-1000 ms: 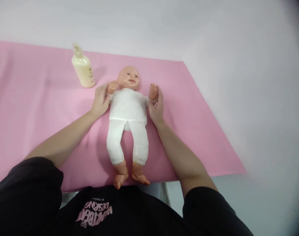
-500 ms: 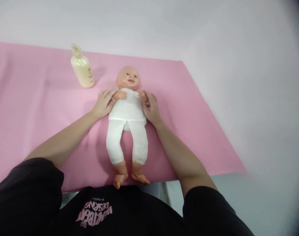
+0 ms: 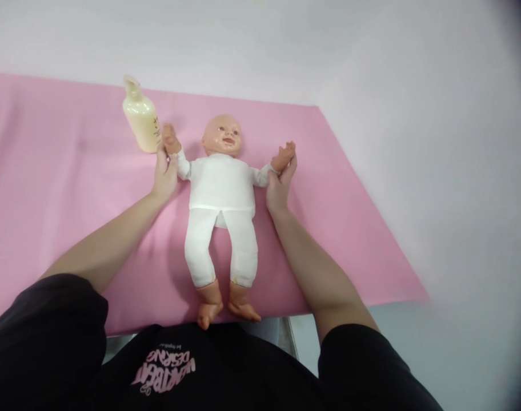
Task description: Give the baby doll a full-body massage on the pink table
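Observation:
A baby doll (image 3: 221, 182) in a white top and trousers lies on its back, head away from me and bare feet at the near table edge. Its two arms are spread out sideways. My left hand (image 3: 165, 174) is closed around the doll's arm on the left, near the wrist. On the other side my right hand (image 3: 281, 185) grips the doll's other forearm, thumb on the near side and fingers behind it. Parts of my fingers are hidden behind the doll's arms.
A pale yellow pump bottle (image 3: 143, 123) stands just beyond my left hand, close to the doll's hand. Pink cloth (image 3: 337, 245) covers the table, whose far edge meets a white wall (image 3: 260, 45).
Both my hands have moved outward, drawing the doll's arms from its chest to the sides. The doll's body and the bottle have stayed in place.

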Demonstrator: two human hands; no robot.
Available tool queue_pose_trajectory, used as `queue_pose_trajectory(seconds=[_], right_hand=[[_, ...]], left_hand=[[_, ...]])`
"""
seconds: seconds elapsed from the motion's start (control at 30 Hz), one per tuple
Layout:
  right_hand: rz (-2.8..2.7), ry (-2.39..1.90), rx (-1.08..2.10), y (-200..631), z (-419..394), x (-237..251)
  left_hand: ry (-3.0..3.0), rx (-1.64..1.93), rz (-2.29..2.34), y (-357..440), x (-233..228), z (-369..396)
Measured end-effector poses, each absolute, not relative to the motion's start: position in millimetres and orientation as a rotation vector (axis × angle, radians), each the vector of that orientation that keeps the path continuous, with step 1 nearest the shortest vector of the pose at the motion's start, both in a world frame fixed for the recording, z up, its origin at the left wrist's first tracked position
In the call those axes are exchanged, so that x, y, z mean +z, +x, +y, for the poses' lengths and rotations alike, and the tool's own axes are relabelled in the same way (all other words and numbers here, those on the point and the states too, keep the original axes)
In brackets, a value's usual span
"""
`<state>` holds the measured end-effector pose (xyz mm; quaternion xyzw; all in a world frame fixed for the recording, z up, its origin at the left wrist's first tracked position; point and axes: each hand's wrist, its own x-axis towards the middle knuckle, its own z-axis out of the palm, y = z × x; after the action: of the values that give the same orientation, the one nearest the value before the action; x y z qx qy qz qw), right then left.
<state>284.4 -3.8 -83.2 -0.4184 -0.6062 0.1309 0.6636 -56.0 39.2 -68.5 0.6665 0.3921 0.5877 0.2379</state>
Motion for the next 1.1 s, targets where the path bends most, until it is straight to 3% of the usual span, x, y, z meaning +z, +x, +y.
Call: queue_pose_trajectory(seconds=[0.37,0.77,1.1], right_hand=[[-1.321,-1.066,0.282,292.9,-0.2,-87.1],[-1.509,-1.053,0.317,266.9,-25.3,-65.4],[-1.811,-1.103,0.21,261.5,-32.1,-60.4]], left_hand=[[1.634,1.533,1.28,-75.8,-90.9,63.8],[2.288,1.35,1.138,-44.9,-48.3,15.4],[2.532,1.068,1.098,-41.0,-42.2,6.5]])
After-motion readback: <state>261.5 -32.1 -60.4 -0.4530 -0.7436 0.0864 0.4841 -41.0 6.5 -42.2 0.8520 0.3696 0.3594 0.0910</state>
